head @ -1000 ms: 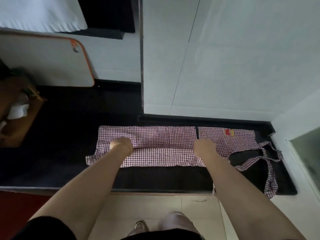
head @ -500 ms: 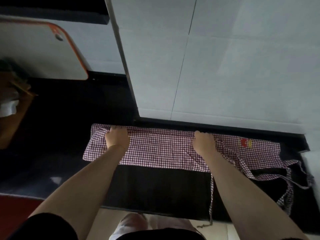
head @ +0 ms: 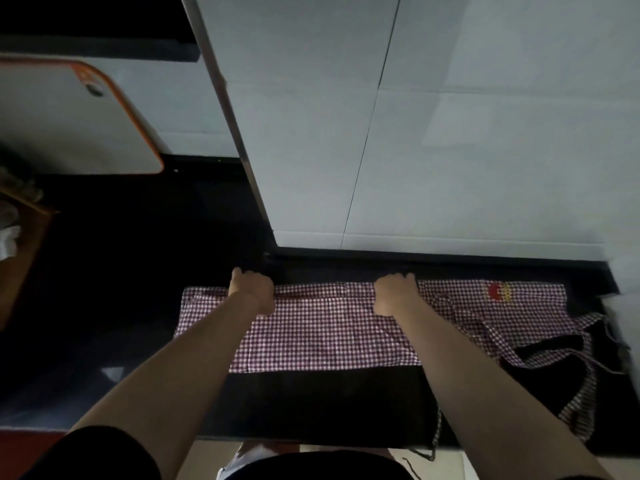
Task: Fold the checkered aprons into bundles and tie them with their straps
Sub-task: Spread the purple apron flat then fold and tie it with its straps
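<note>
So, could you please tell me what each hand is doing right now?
Left hand: grips the far edge of the checkered apron.
Right hand: grips the same edge.

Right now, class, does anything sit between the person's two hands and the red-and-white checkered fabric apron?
Nothing visible does. The left hand and right hand both rest directly on the far edge of the red-and-white checkered fabric apron.

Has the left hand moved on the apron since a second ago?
Yes. The left hand has gone from the checkered apron's middle fold line to its far edge, toward the white wall, carrying the near half over.
</note>
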`<state>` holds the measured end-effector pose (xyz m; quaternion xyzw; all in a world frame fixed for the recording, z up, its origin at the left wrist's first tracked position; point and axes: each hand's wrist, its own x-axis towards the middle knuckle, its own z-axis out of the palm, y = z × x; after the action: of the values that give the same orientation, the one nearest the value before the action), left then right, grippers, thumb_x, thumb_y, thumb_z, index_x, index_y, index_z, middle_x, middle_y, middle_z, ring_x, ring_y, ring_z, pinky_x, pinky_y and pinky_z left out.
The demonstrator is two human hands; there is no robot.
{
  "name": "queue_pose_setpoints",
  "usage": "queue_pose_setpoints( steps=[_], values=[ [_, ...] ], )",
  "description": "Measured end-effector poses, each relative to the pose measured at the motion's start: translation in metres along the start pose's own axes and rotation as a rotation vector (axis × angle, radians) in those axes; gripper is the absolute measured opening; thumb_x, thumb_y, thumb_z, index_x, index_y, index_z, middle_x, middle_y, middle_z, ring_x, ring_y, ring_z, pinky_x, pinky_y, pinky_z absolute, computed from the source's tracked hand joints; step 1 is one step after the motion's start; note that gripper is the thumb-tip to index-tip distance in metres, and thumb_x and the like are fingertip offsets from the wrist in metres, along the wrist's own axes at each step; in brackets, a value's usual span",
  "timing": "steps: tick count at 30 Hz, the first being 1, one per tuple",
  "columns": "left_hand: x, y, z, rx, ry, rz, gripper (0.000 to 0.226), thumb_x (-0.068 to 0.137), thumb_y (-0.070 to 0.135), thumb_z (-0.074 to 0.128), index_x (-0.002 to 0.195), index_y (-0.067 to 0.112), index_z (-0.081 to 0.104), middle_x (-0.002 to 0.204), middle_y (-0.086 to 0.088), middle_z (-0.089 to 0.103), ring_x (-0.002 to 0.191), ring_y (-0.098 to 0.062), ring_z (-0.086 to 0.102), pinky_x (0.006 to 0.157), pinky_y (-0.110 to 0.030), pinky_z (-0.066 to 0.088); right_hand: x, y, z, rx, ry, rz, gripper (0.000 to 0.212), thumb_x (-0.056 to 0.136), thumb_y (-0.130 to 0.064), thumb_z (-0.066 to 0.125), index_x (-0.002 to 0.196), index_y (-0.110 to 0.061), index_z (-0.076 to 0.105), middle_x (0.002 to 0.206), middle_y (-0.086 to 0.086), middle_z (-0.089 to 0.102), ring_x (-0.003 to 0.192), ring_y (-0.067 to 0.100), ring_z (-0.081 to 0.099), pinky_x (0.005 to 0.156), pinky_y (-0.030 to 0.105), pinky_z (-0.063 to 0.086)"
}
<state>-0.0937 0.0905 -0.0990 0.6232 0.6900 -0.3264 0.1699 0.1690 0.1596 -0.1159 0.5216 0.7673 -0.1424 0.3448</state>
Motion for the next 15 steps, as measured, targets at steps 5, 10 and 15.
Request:
queue_pose_setpoints(
  steps=[5,10,15],
  values=[
    [0.005,0.004,0.018,-0.244,0.037,0.122,0.043,0.096,0.037,0.049,0.129,0.011,0.06,0.131,-0.012,0.051,0.121,-0.028,0.05,0.102,-0.038,0.045,-0.003,-0.013,0.006,0.123,0.123,-0.039,0.045,0.098,-0.037,0.051,0.136,-0.013,0.054,0.135,0.011,0.053,0.124,0.027,0.047,0.108,0.041,0.036],
    [0.009,-0.005,0.027,-0.412,0.101,0.06,0.044,0.101,0.036,0.043,0.13,0.006,0.055,0.131,-0.015,0.053,0.121,-0.028,0.05,0.099,-0.033,0.042,-0.01,-0.013,-0.005,0.27,0.16,-0.012,0.036,0.104,-0.03,0.035,0.131,-0.011,0.046,0.112,0.009,0.062,0.105,0.026,0.058,0.09,0.036,0.041],
    [0.016,-0.007,0.031,-0.433,0.137,0.028,0.039,0.101,0.033,0.043,0.128,0.008,0.055,0.127,-0.013,0.057,0.116,-0.027,0.054,0.094,-0.034,0.046,-0.002,-0.015,-0.007,0.242,0.161,-0.009,0.031,0.104,-0.028,0.036,0.128,-0.012,0.046,0.091,0.003,0.054,0.089,0.02,0.055,0.079,0.032,0.04]
  ],
)
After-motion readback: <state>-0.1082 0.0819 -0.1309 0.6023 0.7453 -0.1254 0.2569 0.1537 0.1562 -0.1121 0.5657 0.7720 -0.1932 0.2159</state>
